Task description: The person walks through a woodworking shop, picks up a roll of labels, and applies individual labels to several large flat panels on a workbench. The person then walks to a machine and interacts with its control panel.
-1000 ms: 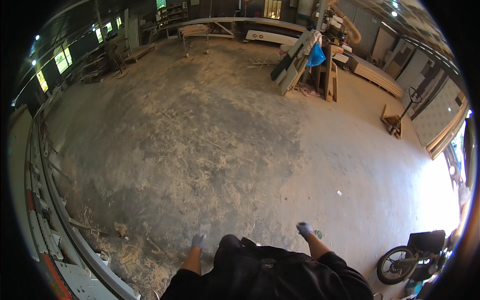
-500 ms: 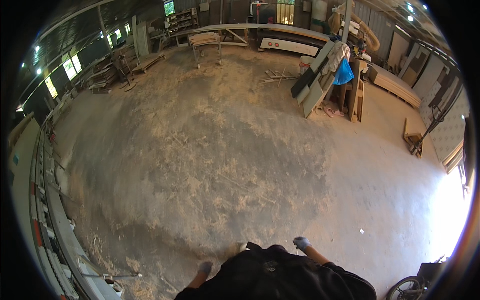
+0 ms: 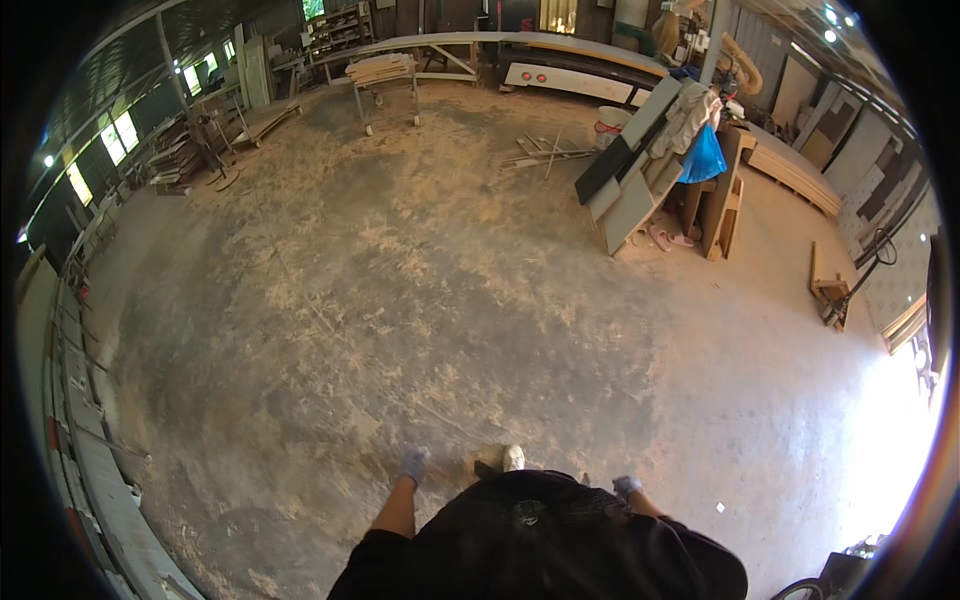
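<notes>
Swung forward since half a second ago: left hand; tucked closer to the black top: right hand. Judging by the view, nothing picked up or handled so far; amount left, not shown. Along the far left: long rail, bent by the lens and cut off. Next, left hand over dusty floor, touching nothing visible; probably too smeared to tell open fingers from closed. Then white shoe, only partly showing. Right hand, also gloved, forearm mostly hidden; impossible to tell how its fingers stand. Farther ahead: leaning boards, blue bag beside them. Right of the right hand, nearest loose thing: white scrap, flat on the floor, untouched. Lower right: dark wheeled machine, cut off, below washed-out glare.
</notes>
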{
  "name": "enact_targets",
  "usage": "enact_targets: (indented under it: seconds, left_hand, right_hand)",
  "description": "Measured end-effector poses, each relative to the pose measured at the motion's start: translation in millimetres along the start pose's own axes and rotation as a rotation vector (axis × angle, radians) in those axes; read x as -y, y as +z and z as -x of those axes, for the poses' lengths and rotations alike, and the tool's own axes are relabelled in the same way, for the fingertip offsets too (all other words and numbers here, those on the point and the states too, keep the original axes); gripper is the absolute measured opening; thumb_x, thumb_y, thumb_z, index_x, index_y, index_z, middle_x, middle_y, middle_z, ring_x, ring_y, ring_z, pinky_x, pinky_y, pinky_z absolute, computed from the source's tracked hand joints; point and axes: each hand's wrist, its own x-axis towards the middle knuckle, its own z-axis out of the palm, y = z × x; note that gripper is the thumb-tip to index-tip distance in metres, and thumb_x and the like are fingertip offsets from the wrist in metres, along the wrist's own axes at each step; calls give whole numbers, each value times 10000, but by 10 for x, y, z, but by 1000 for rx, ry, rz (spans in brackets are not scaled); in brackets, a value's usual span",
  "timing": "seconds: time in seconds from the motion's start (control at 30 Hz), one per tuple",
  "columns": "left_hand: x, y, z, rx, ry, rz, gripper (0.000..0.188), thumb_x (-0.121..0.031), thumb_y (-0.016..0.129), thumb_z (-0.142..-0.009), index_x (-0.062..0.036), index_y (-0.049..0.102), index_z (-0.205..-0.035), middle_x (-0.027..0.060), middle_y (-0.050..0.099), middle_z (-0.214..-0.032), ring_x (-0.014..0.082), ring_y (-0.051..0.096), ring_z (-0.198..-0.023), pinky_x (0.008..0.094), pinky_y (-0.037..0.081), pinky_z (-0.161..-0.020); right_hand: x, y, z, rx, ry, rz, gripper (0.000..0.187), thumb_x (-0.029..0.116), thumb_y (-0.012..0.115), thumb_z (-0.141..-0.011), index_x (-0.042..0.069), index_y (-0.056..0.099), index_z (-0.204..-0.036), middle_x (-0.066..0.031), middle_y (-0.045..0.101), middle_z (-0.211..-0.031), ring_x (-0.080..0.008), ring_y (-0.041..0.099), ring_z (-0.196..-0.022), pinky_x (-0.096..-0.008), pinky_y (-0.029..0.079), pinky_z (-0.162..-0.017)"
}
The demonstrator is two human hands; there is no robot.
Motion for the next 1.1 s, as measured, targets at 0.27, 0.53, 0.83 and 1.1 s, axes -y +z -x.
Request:
enact_targets:
  seconds: [0.27, 0.53, 0.83, 1.1]
  left_hand:
    - [-31, 173, -419, 180, -360, 406, 271, -161, 421, -878, -21, 596, -1030, 190, 569, -1090, 318, 547, -1010, 403, 434, -856]
    - [157, -907, -2161, 187, -497, 512, 246, -169, 431, -892, -23, 594, -1004, 157, 579, -1059, 283, 559, -984, 380, 443, -830]
    - [300, -3480, -5570, 326, 519, -1254, 232, -182, 458, -901, -23, 588, -1010, 124, 587, -1057, 251, 570, -966, 360, 451, -815]
    - [-589, -4151, -7836, -220, -63, 165, 268, -220, 467, -846, -68, 657, -957, 128, 633, -1023, 281, 590, -960, 404, 468, -741]
  right_hand:
    - [2764, -2418, -1993, -167, -174, -430, 394, 332, 562, -807, 41, 618, -1067, -169, 619, -1071, -308, 577, -1020, -360, 449, -868]
    - [4619, -3504, -3326, -71, -352, -389, 397, 338, 524, -832, 77, 603, -1120, -137, 624, -1078, -293, 571, -1036, -357, 455, -864]
    - [4209, -3928, -4420, -75, -69, -490, 282, 248, 519, -845, 46, 626, -1012, -112, 631, -1038, -245, 632, -868, -332, 509, -724]
    - [4055, -5032, -5923, 123, -198, 509, 256, 290, 535, -808, 80, 643, -908, -106, 659, -946, -275, 637, -866, -372, 510, -727]
